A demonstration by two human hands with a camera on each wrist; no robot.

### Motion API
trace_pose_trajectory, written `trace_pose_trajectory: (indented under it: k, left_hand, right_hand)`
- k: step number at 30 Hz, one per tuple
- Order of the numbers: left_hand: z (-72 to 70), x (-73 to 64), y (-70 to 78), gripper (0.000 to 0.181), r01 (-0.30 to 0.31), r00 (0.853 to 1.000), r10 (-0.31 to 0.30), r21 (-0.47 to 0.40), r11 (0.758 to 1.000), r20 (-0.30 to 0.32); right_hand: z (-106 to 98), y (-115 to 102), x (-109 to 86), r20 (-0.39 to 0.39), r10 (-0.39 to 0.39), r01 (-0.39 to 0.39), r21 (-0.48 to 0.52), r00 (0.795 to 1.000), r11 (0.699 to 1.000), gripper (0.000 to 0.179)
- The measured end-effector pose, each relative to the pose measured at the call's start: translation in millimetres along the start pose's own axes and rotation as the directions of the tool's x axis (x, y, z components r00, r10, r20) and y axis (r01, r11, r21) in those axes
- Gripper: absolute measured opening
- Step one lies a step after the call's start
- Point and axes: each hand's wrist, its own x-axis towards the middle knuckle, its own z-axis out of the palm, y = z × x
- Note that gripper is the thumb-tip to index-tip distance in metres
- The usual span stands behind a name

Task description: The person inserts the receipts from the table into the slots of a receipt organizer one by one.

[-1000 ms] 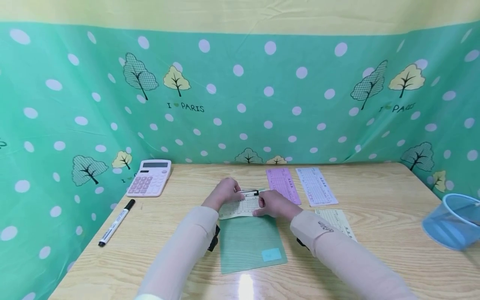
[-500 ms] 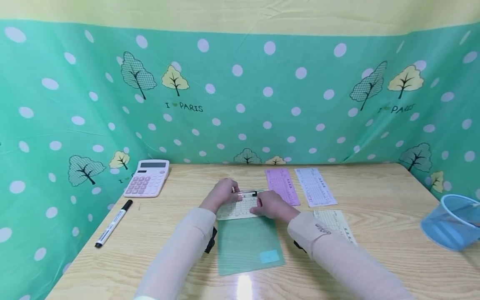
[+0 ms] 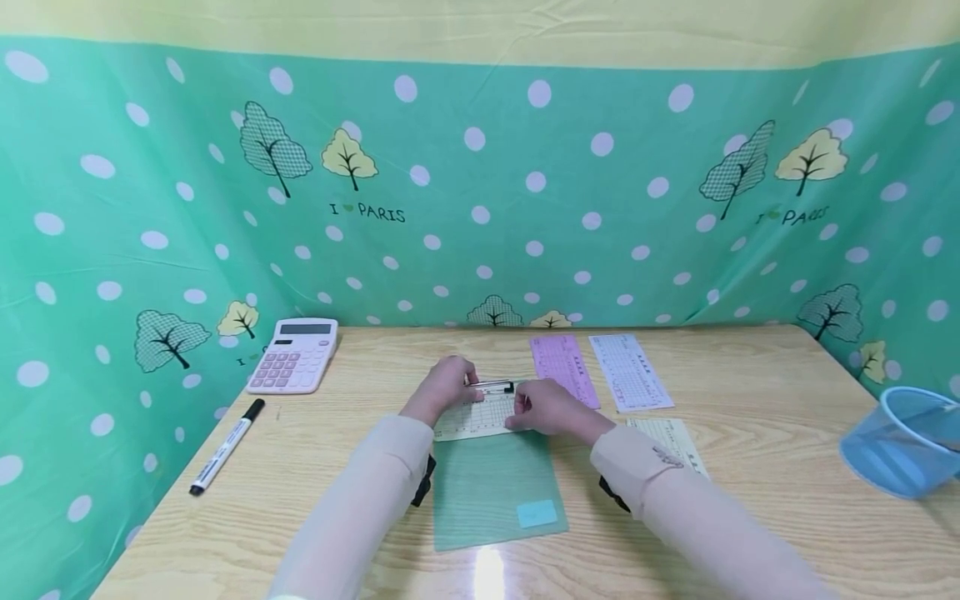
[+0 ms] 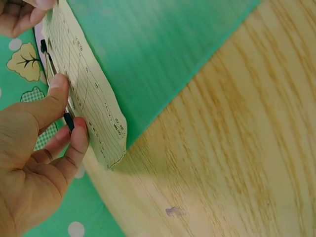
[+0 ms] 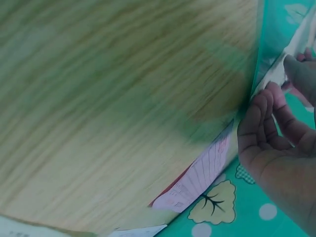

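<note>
A translucent green clipboard (image 3: 491, 483) lies on the table with a metal clip (image 3: 498, 387) at its far end. Over its upper part is a cream printed form slip (image 3: 472, 423), its near edge slightly curled. My left hand (image 3: 447, 388) pinches the clip; in the left wrist view its thumb (image 4: 58, 89) lies on the clip bar beside a black end piece. The right hand (image 3: 553, 408) pinches the slip's right side, thumb toward the near edge. In the right wrist view that hand (image 5: 276, 133) is partly cut off by the frame.
Purple (image 3: 562, 367) and white (image 3: 632, 373) form slips lie behind my right hand, and another cream slip (image 3: 670, 442) is by the right forearm. A calculator (image 3: 295, 357) and marker (image 3: 227, 447) lie left. At right stands a blue mesh basket (image 3: 896, 446). A patterned curtain encloses the table.
The head view has shifted slightly. Both hands stay at the clip and the slip; the right thumb moved a little on the slip's right side, and the slip's near edge lies flatter.
</note>
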Motion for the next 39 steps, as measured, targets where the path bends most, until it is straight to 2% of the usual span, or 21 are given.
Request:
trace_pose_trajectory:
  k: [6,13,19,28,33,39]
  left_hand:
    - [0.9,-0.3,1.2,0.015,0.009,1.0,-0.009,0.012,1.0,0.002]
    - [0.6,-1.1,0.7,0.014,0.032,0.999,-0.033,0.023,0.999,0.006]
    - [-1.8,-1.8,0.9,0.015,0.029,1.0,-0.029,0.034,0.999,0.009]
    - [-4.2,-1.8,4.1,0.023,0.048,0.998,-0.049,0.026,0.999,0.034]
    - [-3.7,-1.5,6.5,0.031,0.061,0.997,-0.061,0.004,0.998,0.042]
    - [-1.7,-1.1,7.5,0.032,0.062,0.997,-0.062,0.012,0.998,0.041]
  right_hand:
    - [-16,12,-14.1,-0.003,-0.052,0.052,0.06,0.999,0.997,0.016]
    - [-41,24,-32.3,-0.055,-0.115,0.12,0.096,0.992,0.988,0.01]
    - [-66,37,-55.2,-0.099,-0.126,0.136,0.1,0.987,0.986,0.009]
    - [-95,71,-93.8,-0.126,-0.072,0.09,0.14,0.989,0.986,0.022]
    - [-98,97,-112.8,-0.119,-0.015,0.032,0.142,0.993,0.989,0.029]
    - [-98,122,-132.8,-0.095,0.078,-0.061,0.171,0.992,0.983,0.033]
